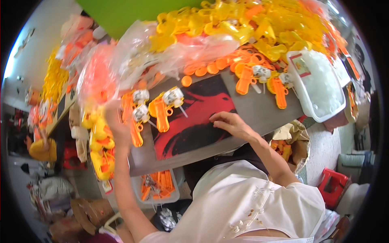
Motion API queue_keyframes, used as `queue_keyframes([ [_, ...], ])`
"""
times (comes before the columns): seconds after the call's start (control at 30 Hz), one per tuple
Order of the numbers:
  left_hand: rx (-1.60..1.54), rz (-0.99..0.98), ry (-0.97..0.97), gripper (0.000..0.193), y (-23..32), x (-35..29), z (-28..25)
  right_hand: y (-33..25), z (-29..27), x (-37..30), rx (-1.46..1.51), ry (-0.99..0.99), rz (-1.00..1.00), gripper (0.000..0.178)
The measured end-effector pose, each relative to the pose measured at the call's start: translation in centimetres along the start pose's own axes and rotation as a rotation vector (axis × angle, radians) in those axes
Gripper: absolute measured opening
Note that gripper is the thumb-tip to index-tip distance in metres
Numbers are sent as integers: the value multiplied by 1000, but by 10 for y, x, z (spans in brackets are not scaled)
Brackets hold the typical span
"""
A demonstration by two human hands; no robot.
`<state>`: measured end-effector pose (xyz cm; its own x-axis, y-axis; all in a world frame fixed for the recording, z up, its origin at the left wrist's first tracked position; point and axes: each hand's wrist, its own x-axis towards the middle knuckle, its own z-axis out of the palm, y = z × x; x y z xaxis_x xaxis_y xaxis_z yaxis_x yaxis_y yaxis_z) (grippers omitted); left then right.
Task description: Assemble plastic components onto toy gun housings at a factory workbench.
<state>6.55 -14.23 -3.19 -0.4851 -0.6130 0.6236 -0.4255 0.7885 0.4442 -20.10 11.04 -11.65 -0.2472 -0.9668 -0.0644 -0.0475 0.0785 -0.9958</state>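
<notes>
My left hand (117, 123) is smeared by motion at the table's left side, beside several orange toy guns; its fingers cannot be made out. Next to it lie an orange toy gun (137, 131) and another toy gun (162, 117), each with a silvery-white round part and a thin white stick. Yellow-and-orange toy pieces (101, 135) hang along the table's left edge. Over the black-and-red mat (194, 121), my right hand (231, 123) is open, fingers loosely bent and slightly apart, with nothing visible in it.
Yellow plastic parts (259, 24) and orange discs (210, 68) are heaped along the back. Two toy guns, one an orange gun (244, 79), lie at the right beside a white tub (324, 87) of clear pieces. Below the table stand a bin of orange parts (158, 184) and a paper bag (298, 141).
</notes>
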Motion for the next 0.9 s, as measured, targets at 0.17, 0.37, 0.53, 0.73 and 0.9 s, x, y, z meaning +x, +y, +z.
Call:
queue_keyframes([
  [0.17, 425, 315, -527, 86, 34, -10, 79, -10, -11, -1, -21, -120, 19, 24],
  [0.37, 274, 272, -648, 92, 49, -30, 105, -59, -65, 7, -166, 76, -126, 22],
  [0.53, 113, 347, -667, 98, 110, -55, 125, -128, -90, 86, -338, 310, -448, 19],
  [0.73, 86, 331, -623, 99, 124, -59, 129, -122, -127, 257, -910, 537, -578, 22],
  [0.9, 44, 317, -639, 101, 126, -64, 129, -83, -121, 287, -1557, 337, -335, 21],
])
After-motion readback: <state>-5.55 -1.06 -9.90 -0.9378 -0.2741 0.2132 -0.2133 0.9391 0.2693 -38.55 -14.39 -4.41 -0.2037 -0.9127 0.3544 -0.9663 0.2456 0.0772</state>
